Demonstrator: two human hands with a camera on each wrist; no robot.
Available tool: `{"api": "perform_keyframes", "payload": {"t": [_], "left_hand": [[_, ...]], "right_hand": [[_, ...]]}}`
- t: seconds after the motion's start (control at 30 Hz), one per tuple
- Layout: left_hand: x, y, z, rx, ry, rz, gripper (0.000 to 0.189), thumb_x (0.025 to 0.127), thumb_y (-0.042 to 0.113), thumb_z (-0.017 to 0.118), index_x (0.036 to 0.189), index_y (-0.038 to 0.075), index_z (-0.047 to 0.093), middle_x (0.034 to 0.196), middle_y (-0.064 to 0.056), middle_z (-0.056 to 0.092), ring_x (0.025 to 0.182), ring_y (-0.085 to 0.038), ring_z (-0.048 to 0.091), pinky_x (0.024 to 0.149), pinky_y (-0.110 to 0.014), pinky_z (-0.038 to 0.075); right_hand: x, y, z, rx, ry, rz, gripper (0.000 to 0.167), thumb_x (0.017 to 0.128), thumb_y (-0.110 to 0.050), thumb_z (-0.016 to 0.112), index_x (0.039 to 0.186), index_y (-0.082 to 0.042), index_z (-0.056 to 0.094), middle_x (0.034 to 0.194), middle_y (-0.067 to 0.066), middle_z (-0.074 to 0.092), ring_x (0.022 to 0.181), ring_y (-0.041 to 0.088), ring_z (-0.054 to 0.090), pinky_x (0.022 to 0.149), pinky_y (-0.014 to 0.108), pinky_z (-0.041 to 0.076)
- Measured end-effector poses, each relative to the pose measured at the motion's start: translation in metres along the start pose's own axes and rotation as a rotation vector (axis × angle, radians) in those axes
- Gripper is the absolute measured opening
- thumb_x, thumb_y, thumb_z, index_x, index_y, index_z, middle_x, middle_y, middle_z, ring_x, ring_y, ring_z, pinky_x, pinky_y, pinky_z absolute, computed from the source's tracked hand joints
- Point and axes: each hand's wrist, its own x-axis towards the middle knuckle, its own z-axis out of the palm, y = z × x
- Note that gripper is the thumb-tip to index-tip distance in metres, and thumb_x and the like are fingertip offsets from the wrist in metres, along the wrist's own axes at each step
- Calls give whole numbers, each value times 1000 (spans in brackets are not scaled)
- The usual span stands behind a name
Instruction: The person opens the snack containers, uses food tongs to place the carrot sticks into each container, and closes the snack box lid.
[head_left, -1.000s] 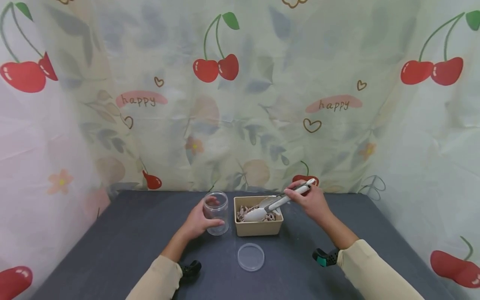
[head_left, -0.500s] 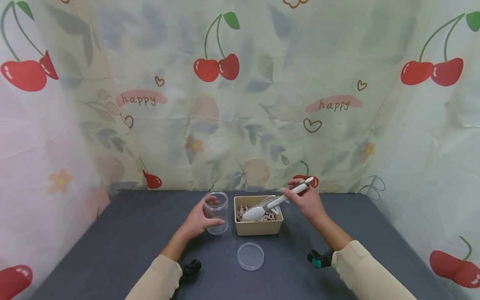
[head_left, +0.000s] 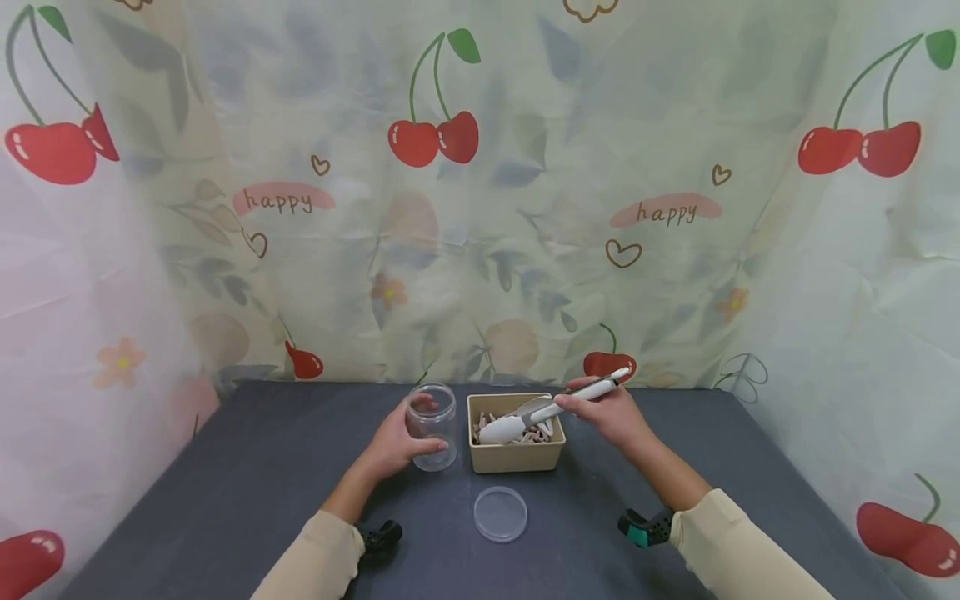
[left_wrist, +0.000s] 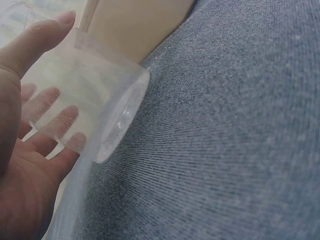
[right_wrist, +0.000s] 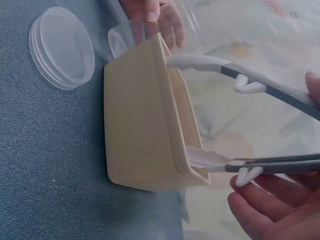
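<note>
My left hand (head_left: 392,440) grips a clear jar (head_left: 444,427) that stands upright on the table, left of a beige rectangular box (head_left: 517,458). Thumb and fingers wrap the jar's sides in the left wrist view, and no contents show through its wall (left_wrist: 95,75). White-and-grey tongs (head_left: 551,408) are held by my right hand (head_left: 615,417), tilted down into the box. Small pale brownish pieces (head_left: 538,434) lie inside it. Seen from the right wrist, the two tong arms (right_wrist: 280,92) stand apart, their tips inside the rim; whether they touch the pieces is hidden.
A round clear lid (head_left: 501,514) lies flat on the dark table (head_left: 247,500), in front of the box. Behind and at both sides hangs a cherry-patterned curtain (head_left: 480,250). Black wristbands (head_left: 645,528) sit at both sleeves.
My right hand has shifted a little left and down, and the tong tips have moved slightly left within the box. My left hand and the jar have stayed in place.
</note>
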Motion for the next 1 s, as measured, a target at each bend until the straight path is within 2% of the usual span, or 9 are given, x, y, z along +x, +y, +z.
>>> {"api": "perform_keyframes", "payload": {"t": [0.17, 0.27, 0.4, 0.53, 0.7, 0.8, 1.0], "left_hand": [[-1, -3, 0, -12, 3, 17, 76, 68, 11, 89, 132, 1, 49, 123, -10, 62, 109, -27, 58, 89, -42, 45], [0, -5, 1, -9, 1, 23, 76, 69, 11, 89, 132, 0, 49, 123, -10, 62, 108, -26, 58, 88, -39, 46], [-1, -4, 1, 0, -3, 22, 77, 68, 13, 90, 132, 0, 48, 123, -10, 62, 108, -25, 58, 88, -37, 46], [-1, -2, 1, -20, -4, 25, 78, 68, 11, 89, 133, -1, 47, 124, -11, 62, 110, -26, 58, 89, -38, 45], [0, 0, -1, -21, -12, 22, 78, 69, 11, 89, 134, 1, 48, 124, -10, 61, 109, -25, 57, 88, -38, 46], [-1, 0, -2, -9, -13, 10, 77, 69, 13, 89, 134, 2, 48, 124, -9, 61, 107, -24, 57, 87, -38, 46], [-14, 35, -6, -1, -24, 10, 72, 73, 4, 85, 132, -5, 47, 125, -19, 60, 108, -30, 57, 87, -43, 46]], "right_hand": [[-2, 1, 1, 41, 5, 20, 43, 84, -22, 77, 115, 5, 64, 83, 7, 68, 79, 26, 64, 71, 35, 52], [-3, 3, -1, 89, 4, 42, 44, 85, -22, 77, 117, 6, 63, 91, 10, 69, 86, 26, 66, 77, 38, 54], [1, 4, -8, 162, -36, 50, 47, 87, -21, 75, 121, 8, 61, 103, 14, 69, 92, 20, 67, 84, 43, 52], [9, 4, -21, 207, -111, -11, 44, 90, -17, 72, 122, 10, 58, 112, 22, 65, 95, 17, 67, 87, 45, 50], [18, 9, -33, 222, -204, -95, 42, 92, -9, 67, 124, 15, 54, 119, 32, 59, 95, 16, 67, 85, 40, 52], [21, 13, -37, 223, -232, -118, 42, 92, -5, 66, 124, 17, 52, 121, 34, 57, 96, 16, 66, 84, 38, 52], [25, 22, -42, 211, -260, -147, 38, 91, -4, 66, 123, 14, 55, 121, 35, 57, 94, 16, 67, 83, 36, 52]]}}
